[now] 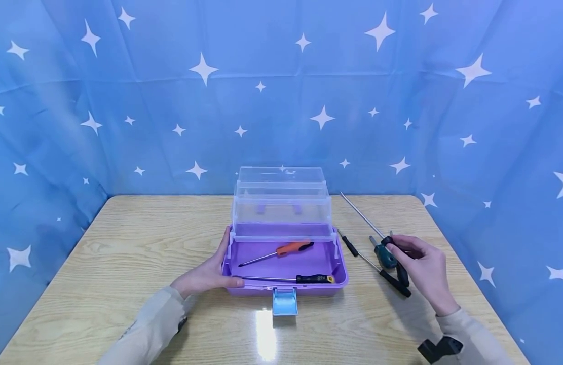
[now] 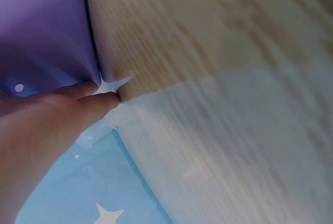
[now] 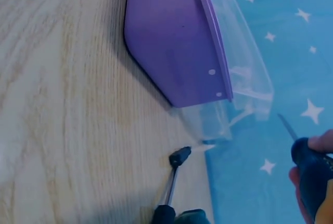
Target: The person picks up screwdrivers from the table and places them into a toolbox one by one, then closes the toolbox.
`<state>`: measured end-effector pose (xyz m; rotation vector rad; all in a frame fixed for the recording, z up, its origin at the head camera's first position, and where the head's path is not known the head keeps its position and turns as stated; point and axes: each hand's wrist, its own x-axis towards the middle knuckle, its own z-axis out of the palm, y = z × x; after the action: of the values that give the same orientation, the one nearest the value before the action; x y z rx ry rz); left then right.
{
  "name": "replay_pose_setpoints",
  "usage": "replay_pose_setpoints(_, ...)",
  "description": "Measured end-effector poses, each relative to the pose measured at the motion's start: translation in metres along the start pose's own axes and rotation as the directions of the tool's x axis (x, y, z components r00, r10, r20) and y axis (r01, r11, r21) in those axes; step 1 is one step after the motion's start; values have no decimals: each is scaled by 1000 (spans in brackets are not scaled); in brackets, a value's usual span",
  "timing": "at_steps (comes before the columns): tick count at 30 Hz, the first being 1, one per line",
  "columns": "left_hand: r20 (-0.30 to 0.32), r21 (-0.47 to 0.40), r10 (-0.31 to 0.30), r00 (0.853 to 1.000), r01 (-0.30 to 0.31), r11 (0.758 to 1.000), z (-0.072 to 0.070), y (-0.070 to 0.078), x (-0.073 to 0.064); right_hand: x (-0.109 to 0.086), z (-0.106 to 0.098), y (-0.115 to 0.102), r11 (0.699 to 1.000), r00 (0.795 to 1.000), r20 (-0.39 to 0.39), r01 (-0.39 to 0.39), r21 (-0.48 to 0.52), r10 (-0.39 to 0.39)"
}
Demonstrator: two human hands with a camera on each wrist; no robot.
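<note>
A purple toolbox (image 1: 286, 290) stands with its clear lid (image 1: 283, 203) raised. Inside lie an orange-handled screwdriver (image 1: 294, 248) and a black screwdriver (image 1: 315, 279) with a yellow end. My left hand (image 1: 208, 271) grips the box's left side, thumb over the front rim. To the right of the box, my right hand (image 1: 422, 266) holds a long-shafted screwdriver (image 1: 362, 215) above the table, its shaft slanting up to the left. Its dark handle (image 3: 312, 177) shows in the right wrist view. Below that hand are a green-handled screwdriver (image 1: 385, 256) and a partly hidden black handle (image 1: 402, 276).
A thin black-handled tool (image 1: 395, 284) with a dark piece at its far end lies right of the box. The blue latch (image 1: 285, 302) hangs open at the front. A starred blue curtain (image 1: 281, 101) surrounds the wooden table (image 1: 140, 243) at the back and sides.
</note>
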<state>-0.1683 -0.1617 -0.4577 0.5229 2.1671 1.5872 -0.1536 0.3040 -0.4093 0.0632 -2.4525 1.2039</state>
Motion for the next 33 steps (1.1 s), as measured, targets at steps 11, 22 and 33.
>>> replay_pose_setpoints(11,1,4,0,1000,0,1000,1,0,0,3,-4,-5,997,997,-12,79,5,-79)
replay_pose_setpoints(22,-4,1,-5,1000,5,1000,1,-1,0,3,-10,-10,988,988,2,156,15,-156)
replay_pose_setpoints(33,-8,12,-17,1000,17,1000,1,-1,0,1,-9,-26,979,979,38,202,18,-202)
